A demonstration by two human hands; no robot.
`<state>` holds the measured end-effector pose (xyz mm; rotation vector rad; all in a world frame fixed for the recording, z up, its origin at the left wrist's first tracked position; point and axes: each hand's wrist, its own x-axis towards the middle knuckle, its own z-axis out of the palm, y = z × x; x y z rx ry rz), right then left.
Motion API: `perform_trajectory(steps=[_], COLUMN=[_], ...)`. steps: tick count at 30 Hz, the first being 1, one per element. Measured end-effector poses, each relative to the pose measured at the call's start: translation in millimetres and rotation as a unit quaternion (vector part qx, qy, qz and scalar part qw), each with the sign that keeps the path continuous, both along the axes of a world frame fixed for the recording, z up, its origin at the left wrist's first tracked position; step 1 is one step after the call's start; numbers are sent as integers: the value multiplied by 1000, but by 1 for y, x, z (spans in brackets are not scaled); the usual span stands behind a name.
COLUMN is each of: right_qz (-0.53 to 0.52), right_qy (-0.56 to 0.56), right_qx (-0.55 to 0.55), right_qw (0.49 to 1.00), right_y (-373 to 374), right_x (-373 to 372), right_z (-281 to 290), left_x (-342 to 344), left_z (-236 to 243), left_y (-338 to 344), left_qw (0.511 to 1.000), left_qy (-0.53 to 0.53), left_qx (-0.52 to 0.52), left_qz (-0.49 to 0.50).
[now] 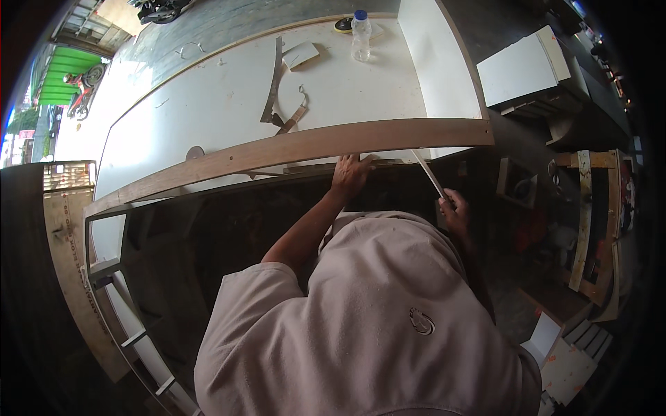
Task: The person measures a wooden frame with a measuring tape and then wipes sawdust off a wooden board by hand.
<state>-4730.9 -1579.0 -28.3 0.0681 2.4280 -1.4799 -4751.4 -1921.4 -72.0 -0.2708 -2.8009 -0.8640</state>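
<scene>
My left hand (351, 173) rests at the lower edge of a long brown wooden rail (406, 132), near its middle, with fingers spread at a narrow ledge below it. My right hand (453, 211) grips a long, thin, pale strip or tool (429, 172), which slants up and left to the rail's underside. The rail runs along the near side of a large white panel (173, 135) with raised edges. On that panel lie a brown curved offcut (273, 83), a small white piece (300, 54) and a brown strip (295, 119).
A clear bottle (361, 40) with blue cap stands beside a round black object (343, 26). A tall white side (438, 69) rises at right, beside a white cabinet (522, 69) and wooden frame (583, 222). Plywood (66, 263) stands left; motorbikes (83, 93) are beyond.
</scene>
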Motion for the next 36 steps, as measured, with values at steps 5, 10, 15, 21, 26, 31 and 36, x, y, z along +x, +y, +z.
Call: perform_trajectory(steps=[5,10,15,21,26,31,36], right_qz=[22,54,47,62,73,114,143], right_qy=[-4,30,22,62,103,150,191], right_qx=[2,47,68,95,125,166,187], right_qw=[1000,997,996,992,984,968,953], right_y=[-20,-29,-32,-35,-37,-52,-65], right_x=[-18,-27,-24,-18,-24,-46,-68], right_z=[19,23,25,37,39,55,51], left_x=[-5,-6,-6,-2,1,4,9], left_z=[-21,-28,-22,-18,-24,-29,-31], left_y=[7,4,5,5,3,0,-6], left_qw=[997,998,998,995,994,994,995], left_qy=[71,58,61,79,75,75,59], left_qx=[9,-10,-28,-54,-69,-77,-81], left_qz=[6,14,14,31,33,28,18])
